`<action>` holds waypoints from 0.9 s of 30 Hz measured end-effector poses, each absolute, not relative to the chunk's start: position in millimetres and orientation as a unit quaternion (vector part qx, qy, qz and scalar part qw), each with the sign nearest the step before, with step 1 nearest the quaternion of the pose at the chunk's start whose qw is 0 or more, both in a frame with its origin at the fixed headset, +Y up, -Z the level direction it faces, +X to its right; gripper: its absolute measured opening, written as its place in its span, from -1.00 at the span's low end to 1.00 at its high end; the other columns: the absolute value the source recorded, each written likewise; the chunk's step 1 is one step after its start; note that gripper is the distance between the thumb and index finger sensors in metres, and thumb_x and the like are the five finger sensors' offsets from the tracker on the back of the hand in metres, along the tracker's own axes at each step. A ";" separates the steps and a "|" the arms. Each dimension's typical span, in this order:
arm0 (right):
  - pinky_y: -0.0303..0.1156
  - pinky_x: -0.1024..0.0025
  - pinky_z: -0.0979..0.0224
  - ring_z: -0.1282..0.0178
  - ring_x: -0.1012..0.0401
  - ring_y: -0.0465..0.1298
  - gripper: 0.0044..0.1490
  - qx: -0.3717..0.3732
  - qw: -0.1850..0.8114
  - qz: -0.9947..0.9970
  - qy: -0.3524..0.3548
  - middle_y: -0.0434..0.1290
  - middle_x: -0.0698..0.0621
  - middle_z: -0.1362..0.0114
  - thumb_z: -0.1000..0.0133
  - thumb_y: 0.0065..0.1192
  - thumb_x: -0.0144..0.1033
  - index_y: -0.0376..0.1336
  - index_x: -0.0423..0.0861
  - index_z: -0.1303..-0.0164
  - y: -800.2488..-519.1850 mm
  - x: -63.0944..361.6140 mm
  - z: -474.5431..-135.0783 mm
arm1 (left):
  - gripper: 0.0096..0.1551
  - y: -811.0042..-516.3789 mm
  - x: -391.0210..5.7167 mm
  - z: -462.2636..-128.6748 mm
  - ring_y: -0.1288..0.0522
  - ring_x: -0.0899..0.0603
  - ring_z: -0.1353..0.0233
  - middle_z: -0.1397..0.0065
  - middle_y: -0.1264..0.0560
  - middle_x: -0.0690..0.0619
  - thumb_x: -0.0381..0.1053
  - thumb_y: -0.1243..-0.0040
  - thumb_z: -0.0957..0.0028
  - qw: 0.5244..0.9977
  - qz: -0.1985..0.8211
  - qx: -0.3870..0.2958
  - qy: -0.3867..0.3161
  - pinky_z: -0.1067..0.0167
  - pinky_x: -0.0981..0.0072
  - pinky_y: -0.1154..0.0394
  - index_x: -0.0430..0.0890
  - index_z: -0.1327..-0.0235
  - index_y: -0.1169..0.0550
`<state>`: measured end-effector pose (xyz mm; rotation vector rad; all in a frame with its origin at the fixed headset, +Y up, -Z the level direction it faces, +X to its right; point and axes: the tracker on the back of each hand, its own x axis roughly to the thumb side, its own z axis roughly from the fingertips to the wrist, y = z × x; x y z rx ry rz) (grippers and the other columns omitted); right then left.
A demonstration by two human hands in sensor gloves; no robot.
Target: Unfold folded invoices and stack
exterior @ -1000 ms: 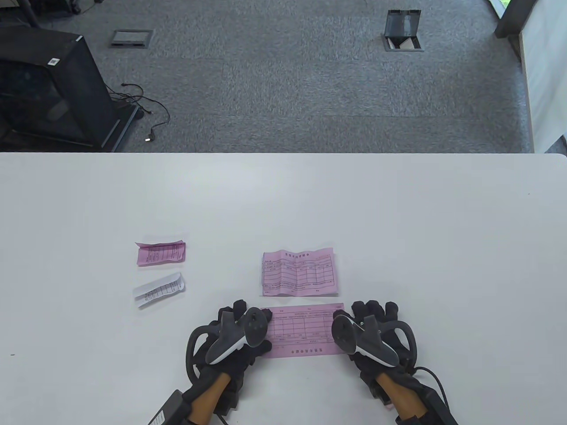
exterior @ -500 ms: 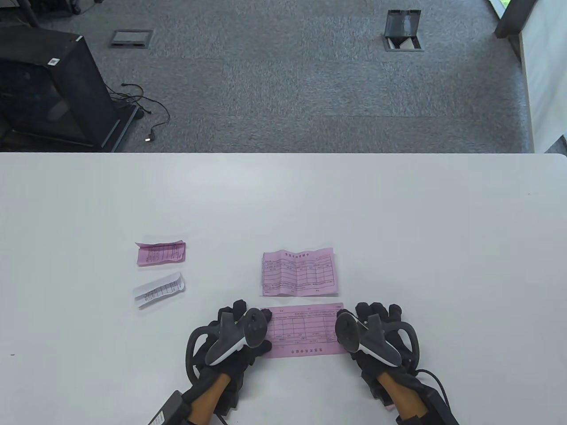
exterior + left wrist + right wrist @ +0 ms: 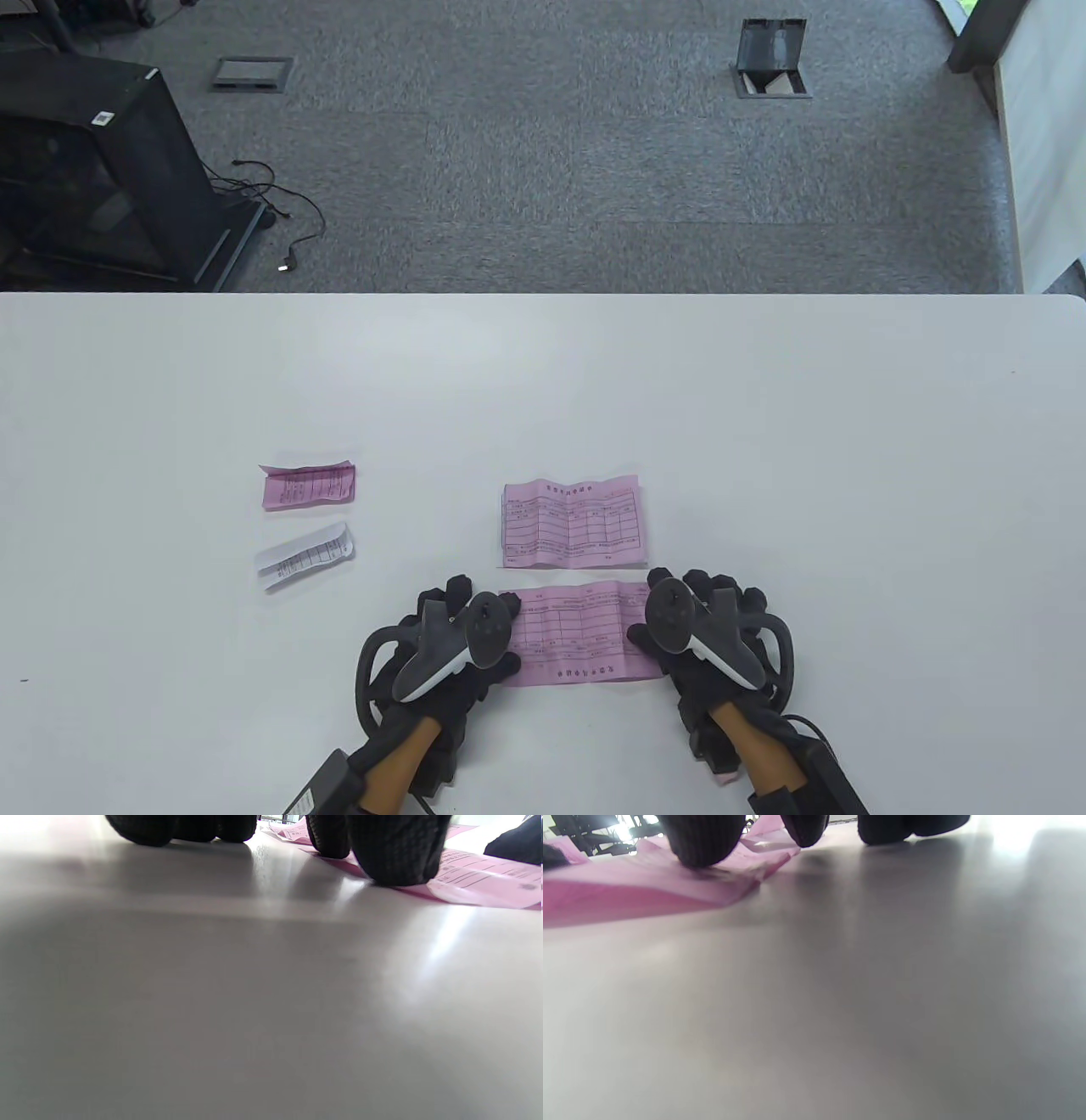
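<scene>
A pink unfolded invoice point(image 3: 577, 632) lies flat on the white counter point(image 3: 764, 441) near its front edge, with both gloved hands on its two ends. The left hand point(image 3: 450, 649) rests on the sheet's left end; in the left wrist view two fingertips point(image 3: 394, 853) press down on the pink paper while the others sit on the bare counter beside it. The right hand point(image 3: 708, 637) covers the right end, and the right wrist view shows one fingertip point(image 3: 702, 840) pressing on the paper where it buckles up slightly near the corner, the remaining fingers touching the counter just past the edge. Neither hand is closed around anything; both lie palm down with fingers spread over the sheet. Just beyond this invoice, close to its far edge, sits a second pink invoice point(image 3: 570, 519), opened out but creased, with a white sheet showing along its left and lower borders. Well to the left lie two folded ones: a small pink folded invoice point(image 3: 307, 486) and, nearer the front, a white folded invoice point(image 3: 304, 556) lying at a slant.
</scene>
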<state>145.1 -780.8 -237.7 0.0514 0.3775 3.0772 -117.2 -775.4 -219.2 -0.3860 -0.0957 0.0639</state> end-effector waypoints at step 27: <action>-0.14 -0.35 -0.56 -0.66 -0.11 -0.13 -0.56 -0.084 0.192 0.970 0.123 -0.04 -0.10 -0.64 -0.19 0.16 -0.04 0.18 0.03 -0.19 -785.8 154.8 -230.8 | -0.18 -777.0 -114.0 -216.7 0.03 -0.38 -0.63 -0.76 0.05 -0.19 0.31 -0.17 0.02 0.980 0.025 -0.188 -0.053 -0.48 -0.16 -0.15 0.38 -0.56 -0.18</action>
